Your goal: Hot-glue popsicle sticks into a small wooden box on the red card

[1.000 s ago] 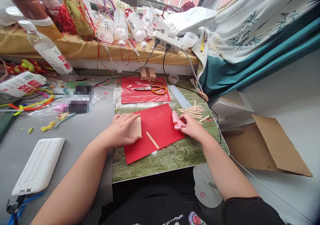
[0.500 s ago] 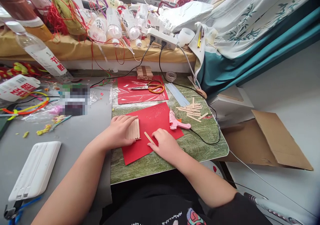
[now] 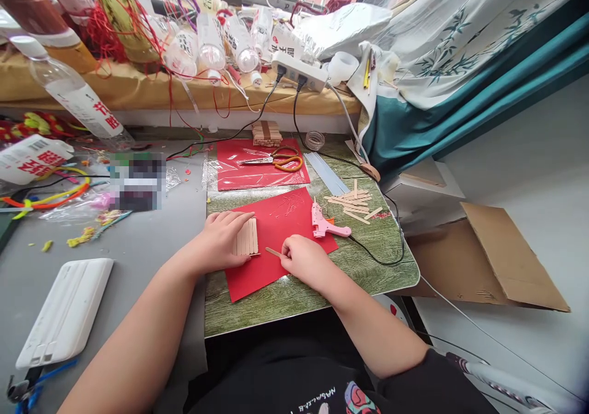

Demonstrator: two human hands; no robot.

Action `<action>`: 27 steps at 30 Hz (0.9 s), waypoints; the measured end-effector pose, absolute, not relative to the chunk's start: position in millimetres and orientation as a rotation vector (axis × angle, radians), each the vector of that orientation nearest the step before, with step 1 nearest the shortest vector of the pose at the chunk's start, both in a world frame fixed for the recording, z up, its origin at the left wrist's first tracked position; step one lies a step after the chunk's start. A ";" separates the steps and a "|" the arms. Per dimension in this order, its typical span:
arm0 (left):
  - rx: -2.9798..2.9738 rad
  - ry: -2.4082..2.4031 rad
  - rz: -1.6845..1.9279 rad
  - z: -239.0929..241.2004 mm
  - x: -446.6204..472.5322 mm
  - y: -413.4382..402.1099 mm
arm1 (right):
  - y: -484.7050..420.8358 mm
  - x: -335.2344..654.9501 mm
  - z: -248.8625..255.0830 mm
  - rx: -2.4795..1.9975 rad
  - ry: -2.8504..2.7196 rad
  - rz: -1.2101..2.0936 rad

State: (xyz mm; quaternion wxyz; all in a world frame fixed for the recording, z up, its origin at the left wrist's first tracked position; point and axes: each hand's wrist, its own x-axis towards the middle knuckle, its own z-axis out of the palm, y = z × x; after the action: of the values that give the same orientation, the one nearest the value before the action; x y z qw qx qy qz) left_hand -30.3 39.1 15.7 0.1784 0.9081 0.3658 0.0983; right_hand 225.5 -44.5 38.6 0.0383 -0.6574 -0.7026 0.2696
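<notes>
Right hand [image 3: 301, 259] pinched on the near end of a loose stick [image 3: 273, 252], flat on the red sheet [image 3: 276, 242]; long axis slanting up-left, far end aimed at the stick panel [image 3: 247, 244] just beside. Left hand [image 3: 221, 239] spread flat, pressing that panel from its left edge, holding nothing. Right hand nearer the loose stick; left nearer the panel. Glue gun [image 3: 324, 225] lying beyond the right hand, on the sheet's right corner. Spare sticks [image 3: 352, 204] farther right on the green tabletop [image 3: 322, 291]. Scissors [image 3: 276, 159] behind; window ledge crowded with bottles.

Red paper [image 3: 294, 218], pink glue gun [image 3: 324, 225], green woodgrain board [image 3: 322, 291]
</notes>
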 end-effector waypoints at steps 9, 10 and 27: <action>2.542 1.041 0.324 13.1 -25.8 36.2 | -29.9 226.6 12.1 -1.784 -1.935 0.844; 2.541 1.041 0.330 12.9 -25.1 35.7 | -25.3 224.3 8.9 -1.758 -1.912 0.842; 2.544 1.048 0.342 11.4 -22.0 34.4 | -6.7 206.7 -6.0 -1.583 -1.700 0.923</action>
State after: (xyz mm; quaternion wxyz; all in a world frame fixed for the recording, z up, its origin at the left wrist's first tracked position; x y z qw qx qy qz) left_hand -22.0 34.4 11.4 0.1837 0.9019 0.3715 0.1214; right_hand 206.7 -6.7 -6.0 0.3154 -0.6011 -0.6454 0.3503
